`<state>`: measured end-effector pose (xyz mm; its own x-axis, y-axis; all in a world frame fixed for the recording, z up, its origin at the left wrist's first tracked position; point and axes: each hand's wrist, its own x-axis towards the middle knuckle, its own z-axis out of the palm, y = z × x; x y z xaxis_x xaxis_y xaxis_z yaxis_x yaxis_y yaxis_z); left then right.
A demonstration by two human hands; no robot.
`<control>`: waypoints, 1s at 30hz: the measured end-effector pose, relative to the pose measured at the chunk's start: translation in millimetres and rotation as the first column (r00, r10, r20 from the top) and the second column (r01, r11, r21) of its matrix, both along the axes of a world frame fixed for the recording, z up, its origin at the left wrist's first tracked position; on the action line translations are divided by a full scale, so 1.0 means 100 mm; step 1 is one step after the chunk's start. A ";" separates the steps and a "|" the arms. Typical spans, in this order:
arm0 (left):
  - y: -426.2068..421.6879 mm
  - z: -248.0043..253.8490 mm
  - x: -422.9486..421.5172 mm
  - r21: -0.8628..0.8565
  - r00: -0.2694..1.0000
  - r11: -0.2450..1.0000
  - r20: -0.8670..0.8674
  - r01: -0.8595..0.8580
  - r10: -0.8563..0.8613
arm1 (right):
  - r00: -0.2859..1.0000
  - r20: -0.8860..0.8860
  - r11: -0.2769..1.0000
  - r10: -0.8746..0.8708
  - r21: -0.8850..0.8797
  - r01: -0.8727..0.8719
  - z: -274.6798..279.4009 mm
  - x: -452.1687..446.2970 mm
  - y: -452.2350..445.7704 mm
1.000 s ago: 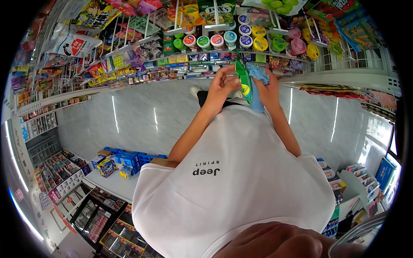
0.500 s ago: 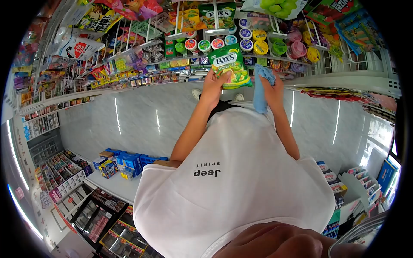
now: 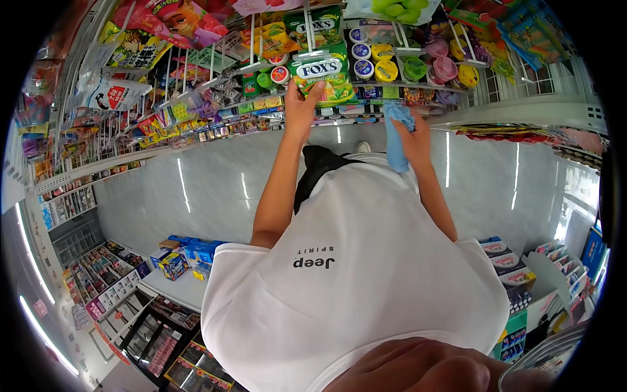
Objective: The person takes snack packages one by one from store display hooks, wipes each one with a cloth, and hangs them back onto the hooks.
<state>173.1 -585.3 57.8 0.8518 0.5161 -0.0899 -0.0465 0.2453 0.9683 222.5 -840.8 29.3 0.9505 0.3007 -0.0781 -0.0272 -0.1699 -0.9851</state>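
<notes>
My left hand (image 3: 302,108) grips the lower left edge of a green FOX'S candy bag (image 3: 324,77), its thumb over the front. The bag is upright before the shelf hooks, just below another green FOX'S bag (image 3: 316,27) that hangs there. It covers part of the tub row behind it. In my right hand (image 3: 414,138) is a crumpled light blue cloth (image 3: 396,145), hanging down in front of the white shirt's hem. Purple-lidded tubs (image 3: 364,68) and yellow-lidded tubs (image 3: 386,70) stand to the right of the held bag.
Hanging snack bags (image 3: 117,93) fill the rack at the upper left. A white shelf edge (image 3: 522,117) runs along the right. Behind me are a white counter (image 3: 175,287) with blue boxes (image 3: 202,251), and stacked cartons (image 3: 506,261) at the lower right.
The held FOX'S bag was edge-on near the cloth, then turned face-on, and has moved up and left to the rack with my left hand. My right hand keeps the cloth low.
</notes>
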 end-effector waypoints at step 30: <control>0.04 0.06 0.08 0.035 1.000 0.999 -0.019 0.003 -0.003 | 0.990 0.128 0.998 0.054 -0.029 -0.051 0.03 0.03 0.09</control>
<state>181.2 -581.0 63.7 0.8516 0.5168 -0.0875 -0.0279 0.2113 0.9770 225.8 -832.0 32.2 0.9362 0.3498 0.0351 0.1086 -0.1926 -0.9752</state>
